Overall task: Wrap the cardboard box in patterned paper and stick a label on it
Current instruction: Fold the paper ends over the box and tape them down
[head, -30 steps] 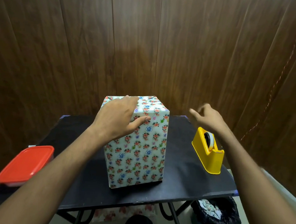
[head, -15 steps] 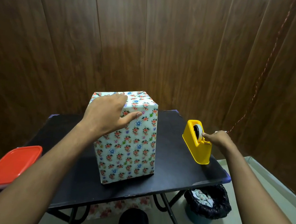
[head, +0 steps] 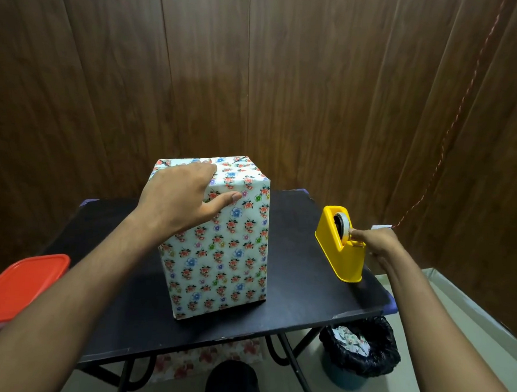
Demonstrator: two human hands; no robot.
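A tall box (head: 223, 254) wrapped in white paper with small flowers stands upright in the middle of the black table (head: 299, 295). My left hand (head: 184, 197) lies flat on its top near corner, fingers across the top folds and thumb down the front face. A yellow tape dispenser (head: 338, 249) with a roll of tape sits at the table's right side. My right hand (head: 372, 242) is at the dispenser's near end, fingertips pinching the tape end at the roll. No label is in view.
A container with a red lid (head: 18, 287) sits at the table's left edge. On the floor at the lower right, a bin with a black liner (head: 359, 353) holds paper scraps. Floral paper (head: 208, 359) lies under the table. Wooden wall panels stand behind.
My right hand came down from the air behind the dispenser and took hold of the tape end. My left hand stayed on the box top. The view shifted right.
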